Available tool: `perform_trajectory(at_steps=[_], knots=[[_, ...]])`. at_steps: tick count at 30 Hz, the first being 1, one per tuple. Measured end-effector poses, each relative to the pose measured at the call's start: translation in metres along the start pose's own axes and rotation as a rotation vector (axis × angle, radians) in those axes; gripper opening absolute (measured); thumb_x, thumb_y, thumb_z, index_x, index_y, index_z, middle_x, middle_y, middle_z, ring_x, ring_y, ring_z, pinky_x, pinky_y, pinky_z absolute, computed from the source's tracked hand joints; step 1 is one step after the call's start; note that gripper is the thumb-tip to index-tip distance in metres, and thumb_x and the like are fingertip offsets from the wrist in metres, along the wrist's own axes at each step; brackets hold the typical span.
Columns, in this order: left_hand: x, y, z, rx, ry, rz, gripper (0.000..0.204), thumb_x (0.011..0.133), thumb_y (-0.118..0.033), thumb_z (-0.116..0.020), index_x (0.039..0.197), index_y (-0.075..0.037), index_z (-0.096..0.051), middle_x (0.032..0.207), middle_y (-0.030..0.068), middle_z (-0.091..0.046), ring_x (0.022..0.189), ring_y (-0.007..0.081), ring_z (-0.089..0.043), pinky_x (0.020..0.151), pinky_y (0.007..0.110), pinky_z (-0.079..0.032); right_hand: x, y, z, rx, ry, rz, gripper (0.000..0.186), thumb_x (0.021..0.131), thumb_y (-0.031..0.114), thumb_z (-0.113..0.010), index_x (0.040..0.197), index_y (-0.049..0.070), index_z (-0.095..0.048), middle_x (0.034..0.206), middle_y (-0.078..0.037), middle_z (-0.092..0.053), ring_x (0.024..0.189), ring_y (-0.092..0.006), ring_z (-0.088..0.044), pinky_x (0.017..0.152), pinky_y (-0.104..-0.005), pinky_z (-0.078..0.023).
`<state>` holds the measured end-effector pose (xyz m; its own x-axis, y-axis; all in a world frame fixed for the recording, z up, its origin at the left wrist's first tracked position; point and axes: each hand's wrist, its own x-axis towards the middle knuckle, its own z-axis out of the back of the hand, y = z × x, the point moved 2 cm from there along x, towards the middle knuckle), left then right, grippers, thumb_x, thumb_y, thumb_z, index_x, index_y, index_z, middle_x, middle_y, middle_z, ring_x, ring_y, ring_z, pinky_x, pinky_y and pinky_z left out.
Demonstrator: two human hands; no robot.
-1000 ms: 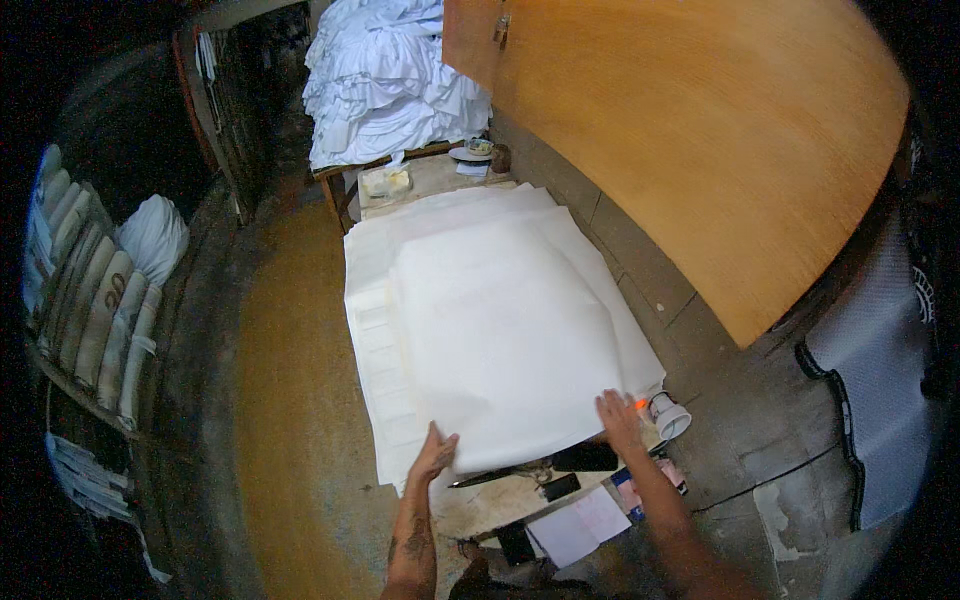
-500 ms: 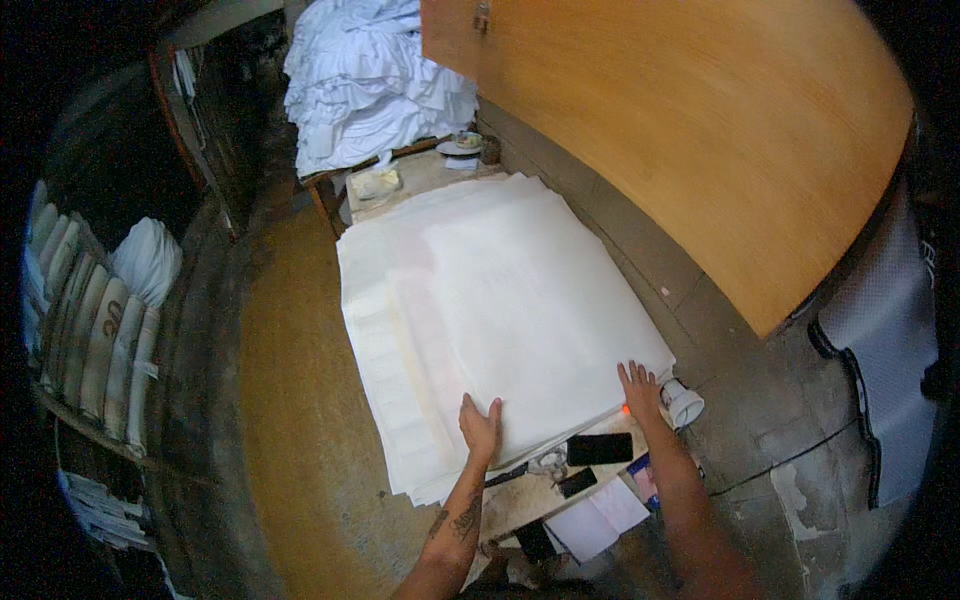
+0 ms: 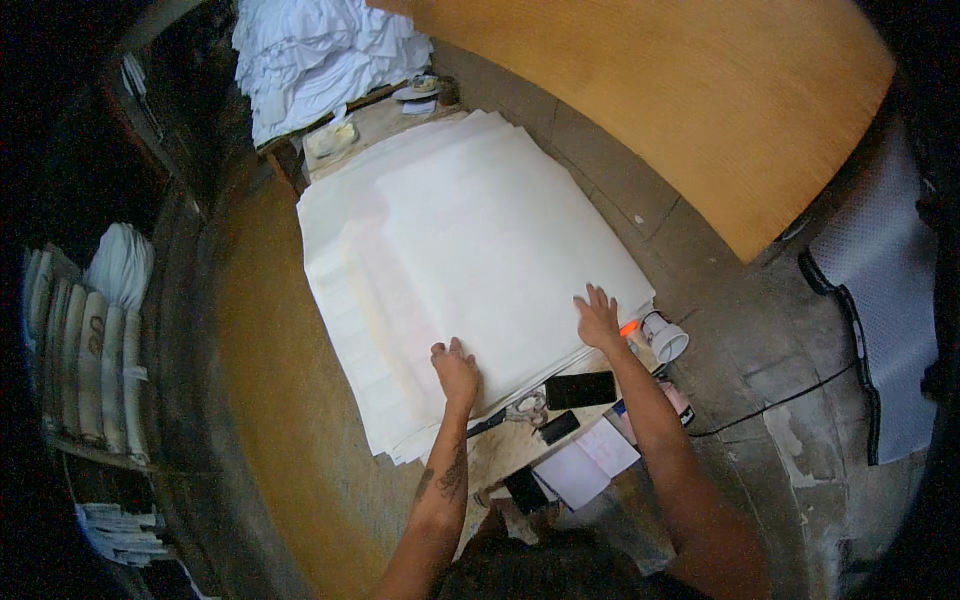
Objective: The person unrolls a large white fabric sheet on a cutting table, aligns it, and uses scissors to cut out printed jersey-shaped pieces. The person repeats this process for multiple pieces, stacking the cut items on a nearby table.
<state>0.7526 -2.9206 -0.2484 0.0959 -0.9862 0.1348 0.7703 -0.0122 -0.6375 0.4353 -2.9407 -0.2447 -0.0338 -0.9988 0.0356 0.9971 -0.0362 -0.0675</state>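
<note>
A thick stack of large white sheets (image 3: pixel 500 220) lies on a low table, its left edges fanned unevenly. My left hand (image 3: pixel 457 378) rests on the near part of the stack, fingers a little bent and apart, holding nothing. Toward the near right corner, my right hand (image 3: pixel 598 320) lies on the top sheet with its fingers spread. Just beside that corner are a white cup-like container (image 3: pixel 668 340) and a small orange object (image 3: pixel 629 328).
On the table's near end lie a black phone (image 3: pixel 580 390), a smaller dark device (image 3: pixel 558 427) and an open notebook (image 3: pixel 585 465). White cloth (image 3: pixel 325 65) is heaped beyond. A large wooden board (image 3: pixel 680 90) stands at the right; cloth rolls (image 3: pixel 92 360) stand at the left.
The view has shifted, so the stack appears higher and farther left. My right hand has moved slightly inward from the corner. My left hand has moved a little farther onto the sheets, fingers more bent.
</note>
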Motion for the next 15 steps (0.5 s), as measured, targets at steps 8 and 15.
perform_trajectory(at_steps=[8, 15], knots=[[-0.006, 0.013, -0.02, 0.064, 0.027, -0.001, 0.044, 0.077, -0.009, -0.065, 0.118, 0.003, -0.056, 0.123, 0.0273, -0.044, 0.108, 0.0424, -0.045, 0.09, 0.047, -0.043, 0.007, 0.036, 0.012, 0.296, 0.185, 0.011, 0.087, 0.07, 0.062, -0.067, 0.141, 0.022, -0.037, 0.15, -0.021, -0.019, 0.138, -0.0435, -0.018, 0.105, -0.0622, -0.025], [-0.029, 0.018, -0.007, 0.07, 0.043, -0.046, 0.056, 0.078, -0.019, -0.067, 0.128, -0.001, -0.05, 0.135, 0.0296, -0.037, 0.115, 0.0429, -0.044, 0.096, 0.051, -0.038, 0.009, 0.048, 0.019, 0.285, 0.305, 0.014, 0.103, 0.06, 0.063, -0.074, 0.141, 0.013, -0.035, 0.148, -0.029, -0.018, 0.136, -0.0478, -0.018, 0.109, -0.0559, -0.024]])
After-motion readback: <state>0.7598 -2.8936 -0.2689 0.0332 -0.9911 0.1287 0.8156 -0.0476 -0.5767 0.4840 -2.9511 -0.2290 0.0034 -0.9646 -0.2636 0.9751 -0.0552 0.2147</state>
